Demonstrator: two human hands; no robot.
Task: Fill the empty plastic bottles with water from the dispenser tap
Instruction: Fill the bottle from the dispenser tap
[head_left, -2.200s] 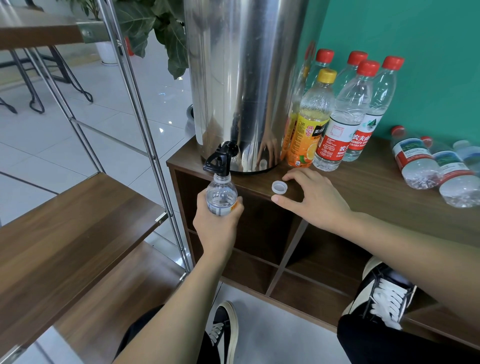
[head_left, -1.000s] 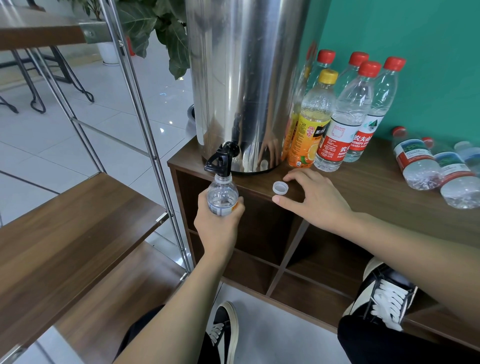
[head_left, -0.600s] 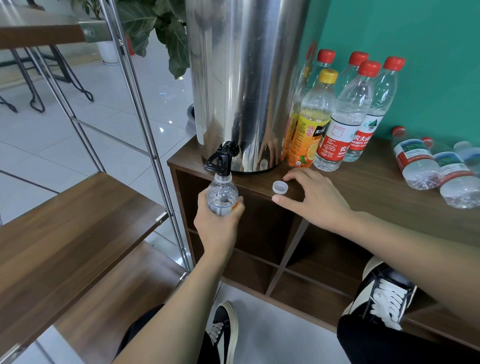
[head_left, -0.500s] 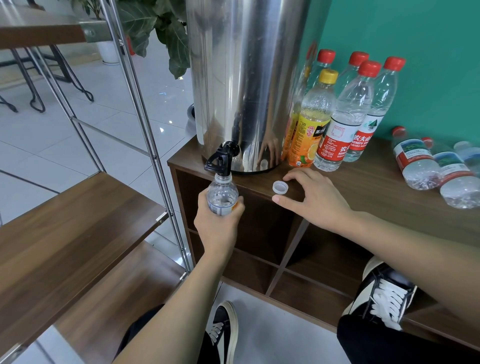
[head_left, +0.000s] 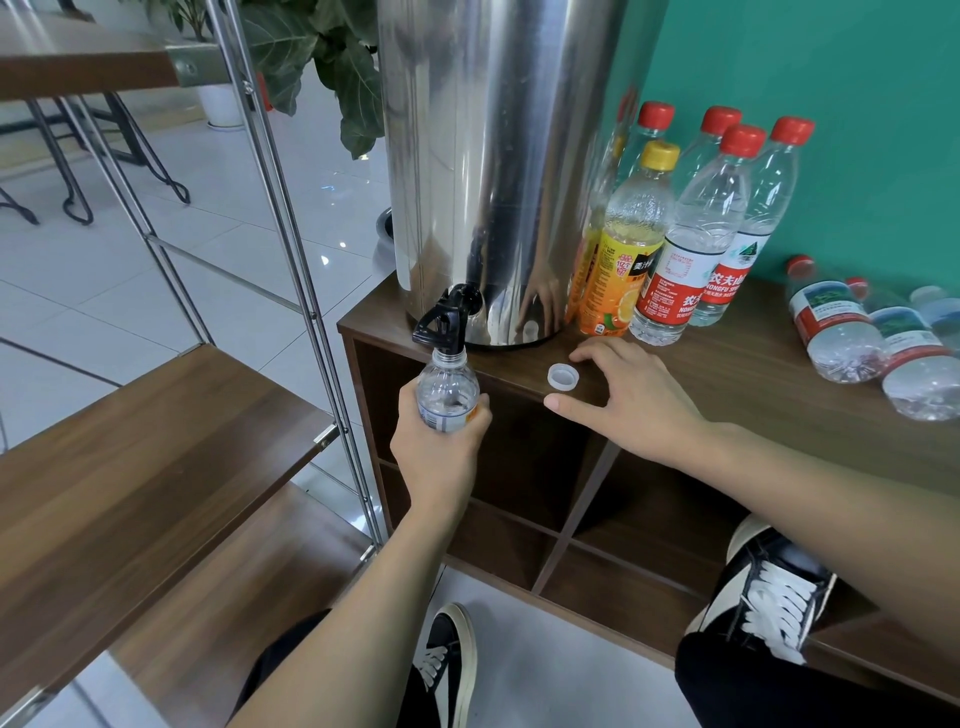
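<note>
A tall steel dispenser (head_left: 493, 156) stands on the wooden cabinet (head_left: 753, 374), its black tap (head_left: 445, 319) jutting over the front edge. My left hand (head_left: 441, 452) grips a small clear bottle (head_left: 448, 392) upright, with the open neck right under the tap. A white cap (head_left: 563, 375) lies upside down on the cabinet top. My right hand (head_left: 628, 400) rests flat on the wood beside it, thumb and forefinger either side of the cap without holding it.
Several capped bottles (head_left: 691, 244) stand right of the dispenser against the green wall, one with an orange label (head_left: 623, 260). More bottles (head_left: 841, 332) lie on their sides at far right. A metal-framed wooden shelf (head_left: 130, 467) stands to the left. My shoes (head_left: 769, 587) are below.
</note>
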